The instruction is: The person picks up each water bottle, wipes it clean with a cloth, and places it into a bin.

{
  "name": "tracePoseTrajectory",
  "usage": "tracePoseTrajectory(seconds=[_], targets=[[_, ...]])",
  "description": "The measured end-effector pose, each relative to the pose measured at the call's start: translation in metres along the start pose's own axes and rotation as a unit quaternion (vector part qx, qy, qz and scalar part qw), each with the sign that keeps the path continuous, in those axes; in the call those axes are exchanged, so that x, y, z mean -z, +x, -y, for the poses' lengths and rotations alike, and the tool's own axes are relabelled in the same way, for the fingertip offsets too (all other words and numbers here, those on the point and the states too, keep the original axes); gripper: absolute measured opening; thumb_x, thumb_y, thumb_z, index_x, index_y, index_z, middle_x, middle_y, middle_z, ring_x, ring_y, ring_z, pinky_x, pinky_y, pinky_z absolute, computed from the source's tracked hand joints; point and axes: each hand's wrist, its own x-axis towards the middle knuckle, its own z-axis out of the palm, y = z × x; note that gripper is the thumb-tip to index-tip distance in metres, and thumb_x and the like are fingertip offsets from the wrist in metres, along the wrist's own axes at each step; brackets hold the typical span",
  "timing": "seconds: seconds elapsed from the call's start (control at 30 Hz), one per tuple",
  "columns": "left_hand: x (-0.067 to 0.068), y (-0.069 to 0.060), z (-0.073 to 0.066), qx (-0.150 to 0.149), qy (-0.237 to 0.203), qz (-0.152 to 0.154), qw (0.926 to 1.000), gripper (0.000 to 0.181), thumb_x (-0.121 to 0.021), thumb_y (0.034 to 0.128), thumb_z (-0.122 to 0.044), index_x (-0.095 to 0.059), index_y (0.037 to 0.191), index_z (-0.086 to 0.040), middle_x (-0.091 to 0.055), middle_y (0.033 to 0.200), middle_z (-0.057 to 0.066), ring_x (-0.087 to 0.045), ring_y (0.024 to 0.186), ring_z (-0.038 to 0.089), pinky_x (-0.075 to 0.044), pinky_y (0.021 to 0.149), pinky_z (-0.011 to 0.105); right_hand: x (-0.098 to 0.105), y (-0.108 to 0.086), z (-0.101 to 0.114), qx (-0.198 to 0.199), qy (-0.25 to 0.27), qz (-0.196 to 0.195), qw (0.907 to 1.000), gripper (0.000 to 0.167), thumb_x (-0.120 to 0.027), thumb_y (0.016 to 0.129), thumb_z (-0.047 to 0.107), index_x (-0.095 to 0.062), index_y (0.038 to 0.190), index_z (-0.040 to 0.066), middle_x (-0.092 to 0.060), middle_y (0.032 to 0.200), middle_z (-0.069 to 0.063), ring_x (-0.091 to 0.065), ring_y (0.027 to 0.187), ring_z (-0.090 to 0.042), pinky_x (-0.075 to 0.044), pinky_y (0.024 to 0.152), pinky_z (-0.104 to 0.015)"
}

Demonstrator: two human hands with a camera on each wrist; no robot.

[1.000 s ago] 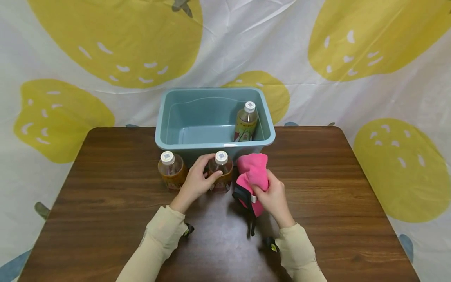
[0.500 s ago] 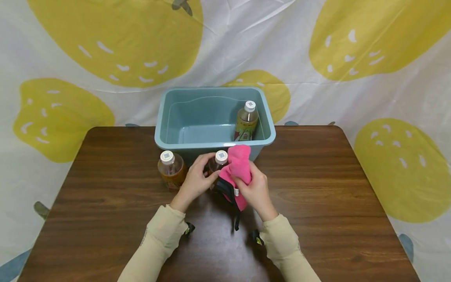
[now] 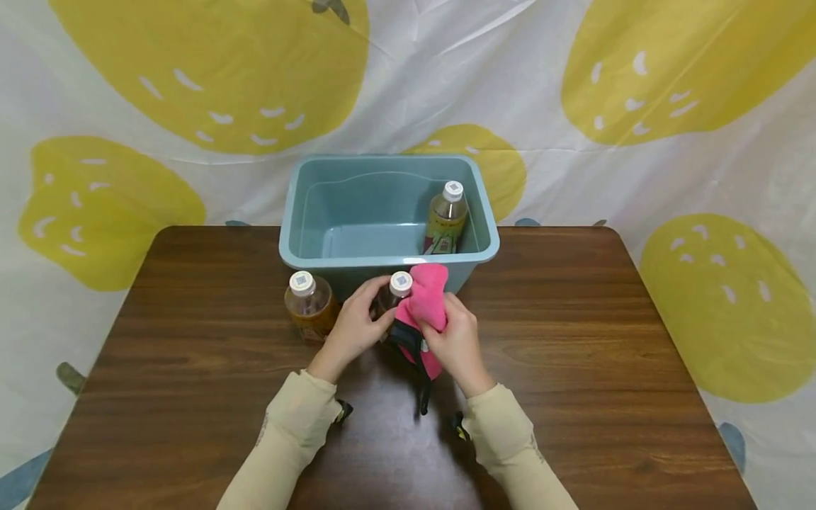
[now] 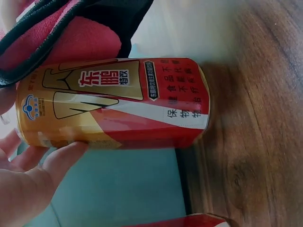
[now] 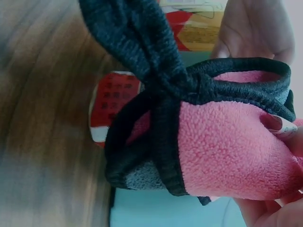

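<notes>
One bottle (image 3: 398, 288), gripped by your left hand (image 3: 355, 326): left wrist view shows its red-gold label (image 4: 113, 104), mostly hidden in head view. Right hand (image 3: 457, 341) clutches fuzzy pink cloth (image 3: 428, 299).

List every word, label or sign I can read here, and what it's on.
"东鹏特饮": on the held bottle.
"保健食品": same bottle, near its base; neighbouring characters are too blurred to quote.
Blue emblem on that bottle: lettering too small.
White caps: square codes, unreadable.
White tag on the pink cloth: unreadable.
Other bottles' labels: too small.
</notes>
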Motion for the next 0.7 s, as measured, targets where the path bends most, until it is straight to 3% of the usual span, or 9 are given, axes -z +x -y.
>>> tracePoseTrajectory(seconds=[0.23,0.37,0.53,0.7], targets=[[-0.003,-0.002,-0.003,0.005,-0.001,-0.001,1.0000,0.045,-0.067,0.0801,-0.013,-0.051,0.121,-0.003,-0.055,0.114,0.017,-0.053,0.098,0.027,-0.048,0.079,0.041,-0.002,-0.007,-0.005,-0.003,0.004,-0.023,0.9997,0.015,-0.071,0.068,0.000,-0.061,0.079,-0.001,-0.059,0.072,-0.011,-0.054,0.062,-0.023,-0.047,0.059,-0.037],[-0.004,-0.003,-0.003,-0.001,-0.009,-0.009,0.9999,0.046,-0.068,0.0796,-0.018,-0.052,0.120,-0.003,-0.057,0.113,0.017,-0.054,0.098,0.028,-0.046,0.082,0.042,-0.008,-0.019,-0.012,-0.024,0.001,-0.025,0.9994,0.017,-0.071,0.067,-0.001,-0.061,0.081,-0.002,-0.062,0.072,-0.014,-0.057,0.061,-0.026,-0.049,0.060,-0.041],[-0.007,-0.004,-0.001,-0.006,-0.009,-0.014,0.9998,0.046,-0.069,0.0794,-0.019,-0.052,0.119,-0.004,-0.058,0.111,0.016,-0.054,0.095,0.027,-0.046,0.080,0.042,-0.020,-0.037,-0.033,-0.067,-0.020,0.008,0.9975,0.015,-0.072,0.067,0.001,-0.060,0.076,-0.001,-0.063,0.068,-0.014,-0.057,0.059,-0.027,-0.048,0.058,-0.042],[-0.009,-0.004,-0.001,0.003,-0.012,-0.015,0.9998,0.047,-0.069,0.0794,-0.021,-0.052,0.120,-0.005,-0.057,0.113,0.015,-0.052,0.091,0.026,-0.046,0.075,0.040,-0.029,-0.046,-0.049,-0.085,-0.037,0.031,0.9952,0.014,-0.072,0.067,0.001,-0.059,0.072,0.000,-0.064,0.067,-0.015,-0.058,0.058,-0.029,-0.047,0.056,-0.042]])
